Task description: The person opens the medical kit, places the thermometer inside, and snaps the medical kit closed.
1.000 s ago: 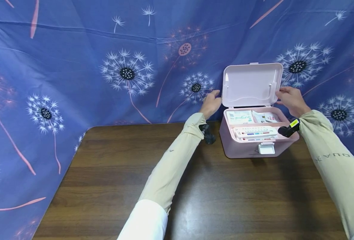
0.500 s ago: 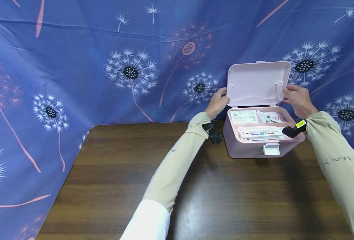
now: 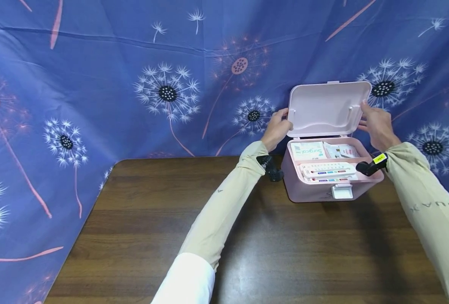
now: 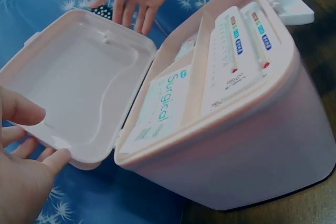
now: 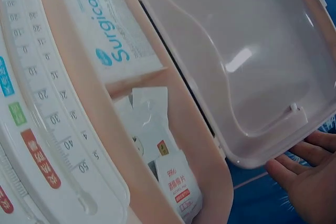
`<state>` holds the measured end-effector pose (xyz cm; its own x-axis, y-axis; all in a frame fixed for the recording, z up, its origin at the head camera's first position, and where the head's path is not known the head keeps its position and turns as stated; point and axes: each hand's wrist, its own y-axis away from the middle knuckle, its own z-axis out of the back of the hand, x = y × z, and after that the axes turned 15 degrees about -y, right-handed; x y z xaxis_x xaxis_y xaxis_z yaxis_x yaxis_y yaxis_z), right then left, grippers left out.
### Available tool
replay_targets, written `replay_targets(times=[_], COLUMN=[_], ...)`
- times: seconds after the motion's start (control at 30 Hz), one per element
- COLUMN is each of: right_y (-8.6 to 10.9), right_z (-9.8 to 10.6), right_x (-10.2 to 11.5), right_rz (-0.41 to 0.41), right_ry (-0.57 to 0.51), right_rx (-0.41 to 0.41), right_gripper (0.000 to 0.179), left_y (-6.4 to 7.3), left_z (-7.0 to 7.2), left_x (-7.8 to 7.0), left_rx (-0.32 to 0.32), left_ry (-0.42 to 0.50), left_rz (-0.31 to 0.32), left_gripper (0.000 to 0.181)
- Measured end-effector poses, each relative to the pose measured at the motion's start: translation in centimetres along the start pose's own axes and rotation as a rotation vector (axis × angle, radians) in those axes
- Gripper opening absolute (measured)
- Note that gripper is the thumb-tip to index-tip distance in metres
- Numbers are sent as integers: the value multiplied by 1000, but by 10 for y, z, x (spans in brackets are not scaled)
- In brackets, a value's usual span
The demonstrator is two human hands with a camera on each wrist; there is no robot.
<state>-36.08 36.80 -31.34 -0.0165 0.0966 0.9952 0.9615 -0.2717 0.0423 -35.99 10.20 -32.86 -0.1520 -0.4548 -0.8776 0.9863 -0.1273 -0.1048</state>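
A pink medicine box [image 3: 304, 192] stands on the table with its hinged lid [image 3: 325, 105] raised. At the lid's left edge my left hand [image 3: 276, 130] holds on, thumb on the inner side and fingers along the rim. My right hand [image 3: 379, 126] is at the opposite edge; its fingers [image 5: 307, 153] extend fairly straight behind the rim in the right wrist view. Inside the box, white thermometers [image 4: 236, 51] fill the front compartment. A packet marked "Surgical" [image 4: 163, 103] and small white sachets [image 5: 181, 182] occupy the back compartments.
The box sits near the back edge of the brown wooden table [image 3: 163, 219]. A blue dandelion-print cloth [image 3: 114, 84] hangs close behind. A white latch [image 3: 342, 191] hangs down on the box's front.
The left hand has come from beside the lid onto its left edge. The right hand's upper fingers have risen slightly along the right edge. The lid tips a little forward.
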Motion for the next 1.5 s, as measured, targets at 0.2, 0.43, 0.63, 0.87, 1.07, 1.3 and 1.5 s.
replay_targets(times=[0.2, 0.43, 0.63, 0.87, 1.07, 1.3, 1.5], right_y=[4, 8, 16, 27, 37, 51, 64], right_z=[-1, -5, -1, 4, 10, 20, 23], right_x=[4, 14, 22, 28, 25, 19, 14], right_rz=[27, 101, 162, 265, 343, 386, 429], right_ry=[-170, -351, -334, -133, 55, 261, 234], right_rx=[-54, -92, -133, -129, -147, -149, -132], right_gripper=[65, 35, 32, 52, 44, 47, 43], left_y=[1, 2, 6, 10, 15, 28, 38], left_z=[0, 5, 8, 10, 11, 13, 14], left_x=[-5, -16, -22, -27, -30, -26, -24], left_rx=[-31, -60, -88, -111, -115, -80, -72], left_ry=[81, 214, 87, 11, 2, -61, -137], left_rz=[-22, -82, -110, -171, -200, -274, -333], left_gripper=[60, 50, 46, 34, 26, 28, 31])
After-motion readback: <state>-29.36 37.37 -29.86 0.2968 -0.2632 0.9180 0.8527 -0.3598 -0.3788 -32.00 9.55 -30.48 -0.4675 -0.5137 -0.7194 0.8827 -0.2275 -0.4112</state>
